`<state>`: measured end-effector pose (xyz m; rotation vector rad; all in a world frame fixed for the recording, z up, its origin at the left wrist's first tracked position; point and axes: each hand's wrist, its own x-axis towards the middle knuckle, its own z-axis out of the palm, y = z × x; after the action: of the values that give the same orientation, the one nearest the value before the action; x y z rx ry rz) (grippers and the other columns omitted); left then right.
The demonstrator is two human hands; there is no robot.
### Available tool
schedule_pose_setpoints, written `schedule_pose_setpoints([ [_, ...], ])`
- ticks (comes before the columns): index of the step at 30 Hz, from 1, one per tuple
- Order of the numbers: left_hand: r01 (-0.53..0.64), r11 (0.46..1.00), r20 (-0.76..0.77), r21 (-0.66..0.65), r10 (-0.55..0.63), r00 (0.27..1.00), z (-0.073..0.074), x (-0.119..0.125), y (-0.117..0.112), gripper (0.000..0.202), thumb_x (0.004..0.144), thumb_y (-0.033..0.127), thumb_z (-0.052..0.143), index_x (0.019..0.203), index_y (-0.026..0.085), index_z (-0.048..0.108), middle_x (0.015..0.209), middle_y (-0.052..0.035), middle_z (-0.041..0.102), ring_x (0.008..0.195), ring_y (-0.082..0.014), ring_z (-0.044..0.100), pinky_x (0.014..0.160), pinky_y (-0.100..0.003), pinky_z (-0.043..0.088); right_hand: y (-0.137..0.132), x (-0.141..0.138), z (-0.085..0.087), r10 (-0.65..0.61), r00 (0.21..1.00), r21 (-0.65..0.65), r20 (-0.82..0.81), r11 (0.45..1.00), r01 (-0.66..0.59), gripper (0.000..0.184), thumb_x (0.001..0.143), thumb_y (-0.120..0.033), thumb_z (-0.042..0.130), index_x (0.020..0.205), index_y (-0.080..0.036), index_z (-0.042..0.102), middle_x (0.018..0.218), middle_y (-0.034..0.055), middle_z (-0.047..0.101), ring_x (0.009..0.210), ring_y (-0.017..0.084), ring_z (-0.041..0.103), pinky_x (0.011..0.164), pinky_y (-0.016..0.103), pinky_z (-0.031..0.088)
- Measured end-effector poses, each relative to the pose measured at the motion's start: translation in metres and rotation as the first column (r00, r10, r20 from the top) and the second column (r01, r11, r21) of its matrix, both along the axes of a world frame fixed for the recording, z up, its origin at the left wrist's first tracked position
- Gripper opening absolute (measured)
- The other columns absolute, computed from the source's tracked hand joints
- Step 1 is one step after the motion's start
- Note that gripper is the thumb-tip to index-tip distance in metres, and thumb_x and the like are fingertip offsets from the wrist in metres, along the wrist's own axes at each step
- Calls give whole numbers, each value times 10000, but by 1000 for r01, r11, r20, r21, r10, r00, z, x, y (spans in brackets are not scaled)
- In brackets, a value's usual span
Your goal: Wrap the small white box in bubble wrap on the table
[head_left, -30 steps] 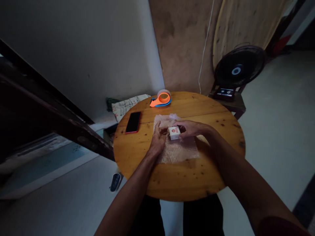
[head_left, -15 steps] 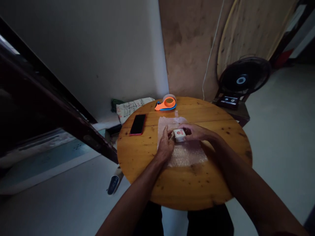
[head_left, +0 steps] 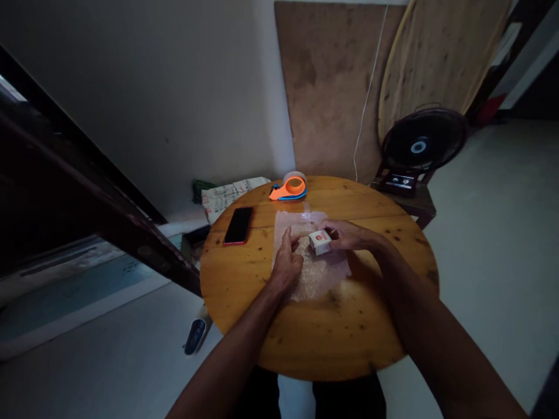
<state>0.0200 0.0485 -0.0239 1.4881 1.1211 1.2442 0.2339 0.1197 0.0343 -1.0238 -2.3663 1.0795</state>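
Box (head_left: 320, 241) held over bubble wrap (head_left: 317, 276)
Left hand (head_left: 288, 265): fingers loose, gripping nothing, over the wrap's left side. Right hand (head_left: 349, 236): fingers grasping the box's right side; hold lightly, keeping the wrap flat. Farther off, I see a tape dispenser (head_left: 283, 191).

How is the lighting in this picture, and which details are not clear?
Head view: dim, nearly black at middle left; head view: faint glints on the bubble wrap, soft shadow beside the right forearm; head view: print on the small white box unreadable.
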Motion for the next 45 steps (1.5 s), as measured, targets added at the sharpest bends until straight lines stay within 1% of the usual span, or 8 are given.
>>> schedule_pose_setpoints([
  [5,-7,1000,-3,4,7,1000,1,0,-1,889,681,33,520,1484,182,170,1395,-122,482,1269,-227,481,1096,-426,368,-3,-1,2,30,999,-58,20,998,-29,535,683,-231,653,1197,-176,516,993,39,653,854,192,613,735,295,473],
  [11,-68,997,-56,36,70,996,5,-3,-3,847,718,64,533,1482,213,199,1348,-119,515,1193,-220,530,1039,-424,414,-1,-1,0,21,997,19,71,1000,-23,389,705,-264,675,1069,-181,568,909,27,645,794,180,597,663,266,455],
  [15,-21,1000,-82,17,23,996,5,-3,-7,959,719,195,683,1503,201,130,1354,-150,503,1240,-250,504,1068,-444,381,-1,-2,3,24,997,54,79,998,-28,386,698,-262,677,1061,-183,574,911,19,645,789,172,586,676,262,451],
  [19,30,1000,-176,4,-28,984,6,-1,-10,1146,623,329,804,1513,193,95,1406,-173,458,1329,-306,410,1108,-491,315,-3,-2,5,7,994,64,108,998,-14,391,695,-235,666,1071,-185,575,927,21,645,800,173,580,680,261,446],
  [25,62,998,-406,34,-43,913,17,1,-16,1186,583,382,810,1516,181,106,1414,-165,455,1335,-362,354,1092,-543,276,-1,-1,2,16,993,110,114,994,-29,370,707,-253,673,1059,-176,589,967,39,645,819,179,571,680,260,436],
  [30,57,997,-469,56,-25,883,20,0,-18,1147,543,449,815,1492,194,224,1415,-153,438,1309,-388,350,1075,-543,281,-3,-1,3,0,993,82,122,997,-10,324,696,-256,661,1000,-180,579,875,14,634,759,172,562,645,258,433],
  [36,83,992,-554,90,-19,832,15,1,-16,1184,539,498,805,1500,165,201,1459,-167,375,1345,-419,287,1093,-548,242,-6,-1,11,-6,991,65,133,998,-2,290,692,-269,676,946,-177,571,866,29,620,747,172,548,642,267,429],
  [45,138,980,-629,140,-19,778,19,2,-15,1099,561,529,778,1468,184,262,1453,-172,378,1334,-408,322,1093,-531,237,-5,0,2,-64,998,-99,-7,993,63,400,682,-316,677,1037,-157,582,955,31,660,861,200,611,742,301,480],
])
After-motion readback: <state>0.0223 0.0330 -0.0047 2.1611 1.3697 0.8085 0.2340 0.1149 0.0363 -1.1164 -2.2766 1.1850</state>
